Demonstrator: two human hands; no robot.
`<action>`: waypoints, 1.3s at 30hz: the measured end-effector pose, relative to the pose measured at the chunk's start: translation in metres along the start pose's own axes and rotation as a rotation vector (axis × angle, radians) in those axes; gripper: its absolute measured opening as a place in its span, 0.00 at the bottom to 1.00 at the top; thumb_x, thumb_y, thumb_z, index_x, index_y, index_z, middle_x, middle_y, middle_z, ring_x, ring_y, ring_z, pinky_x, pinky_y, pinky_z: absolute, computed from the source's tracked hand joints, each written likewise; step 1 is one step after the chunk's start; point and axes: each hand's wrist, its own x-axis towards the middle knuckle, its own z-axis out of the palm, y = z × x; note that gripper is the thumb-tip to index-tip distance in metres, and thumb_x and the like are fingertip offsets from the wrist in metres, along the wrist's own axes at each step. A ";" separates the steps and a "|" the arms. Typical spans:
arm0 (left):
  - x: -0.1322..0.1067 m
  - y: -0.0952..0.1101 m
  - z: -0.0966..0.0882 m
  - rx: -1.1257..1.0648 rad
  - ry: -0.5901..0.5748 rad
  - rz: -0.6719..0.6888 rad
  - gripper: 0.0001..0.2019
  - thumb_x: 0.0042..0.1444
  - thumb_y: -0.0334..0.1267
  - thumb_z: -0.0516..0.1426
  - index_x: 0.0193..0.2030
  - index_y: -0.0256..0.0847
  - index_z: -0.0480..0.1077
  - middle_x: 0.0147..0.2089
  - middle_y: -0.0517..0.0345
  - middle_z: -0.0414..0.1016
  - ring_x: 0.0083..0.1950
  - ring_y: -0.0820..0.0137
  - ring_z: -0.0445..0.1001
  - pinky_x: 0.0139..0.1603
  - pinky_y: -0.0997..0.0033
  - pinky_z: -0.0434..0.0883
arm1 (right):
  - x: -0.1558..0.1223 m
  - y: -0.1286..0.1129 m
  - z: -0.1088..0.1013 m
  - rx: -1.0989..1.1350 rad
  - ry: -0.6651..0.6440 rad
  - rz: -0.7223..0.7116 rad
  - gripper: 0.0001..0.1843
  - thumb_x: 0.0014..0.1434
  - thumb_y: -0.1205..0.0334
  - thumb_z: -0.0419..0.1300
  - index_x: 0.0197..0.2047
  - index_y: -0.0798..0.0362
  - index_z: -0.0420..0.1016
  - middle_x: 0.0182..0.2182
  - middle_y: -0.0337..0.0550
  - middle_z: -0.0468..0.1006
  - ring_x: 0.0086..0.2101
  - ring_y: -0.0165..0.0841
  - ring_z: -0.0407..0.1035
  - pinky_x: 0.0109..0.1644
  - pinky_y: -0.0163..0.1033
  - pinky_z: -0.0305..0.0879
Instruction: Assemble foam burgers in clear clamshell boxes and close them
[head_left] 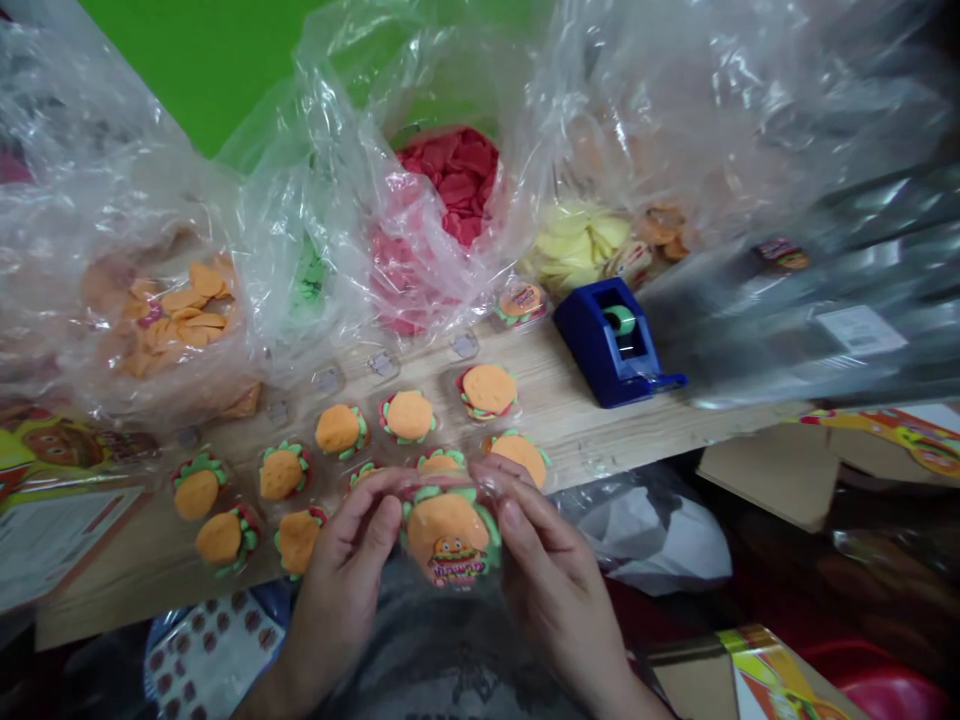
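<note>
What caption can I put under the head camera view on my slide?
The left hand and right hand hold a wrapped mini burger over a wooden board near a blue tape dispenser.

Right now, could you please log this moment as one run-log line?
left hand: holds wrapped burger-shaped item | right hand: holds same item | nearby: blue tape dispenser

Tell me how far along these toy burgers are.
Done: about ten assembled burgers sit on the wooden board. In hand: the left hand and right hand hold one wrapped burger with a printed label. Left: loose orange pieces, red pieces and yellow pieces in plastic bags.
</note>
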 end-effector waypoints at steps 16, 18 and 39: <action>0.013 0.015 -0.018 0.624 -0.628 0.093 0.12 0.61 0.40 0.49 0.39 0.44 0.74 0.38 0.58 0.74 0.42 0.69 0.71 0.44 0.72 0.66 | -0.034 0.021 -0.019 -0.456 -0.303 0.116 0.06 0.45 0.71 0.54 0.27 0.51 0.64 0.24 0.36 0.66 0.27 0.29 0.63 0.32 0.32 0.62; 0.010 0.016 -0.011 0.771 -0.760 0.167 0.12 0.61 0.37 0.49 0.38 0.45 0.75 0.37 0.58 0.72 0.41 0.70 0.70 0.42 0.73 0.64 | -0.039 0.030 -0.023 -0.564 -0.324 0.122 0.09 0.38 0.74 0.51 0.24 0.50 0.60 0.22 0.34 0.64 0.25 0.29 0.60 0.29 0.32 0.59; -0.004 -0.037 -0.010 0.470 -0.400 0.019 0.11 0.58 0.40 0.52 0.45 0.41 0.69 0.38 0.56 0.70 0.40 0.69 0.69 0.44 0.70 0.66 | -0.034 0.014 -0.046 -0.379 -0.222 0.335 0.13 0.56 0.51 0.58 0.32 0.52 0.76 0.29 0.41 0.72 0.32 0.33 0.67 0.37 0.35 0.63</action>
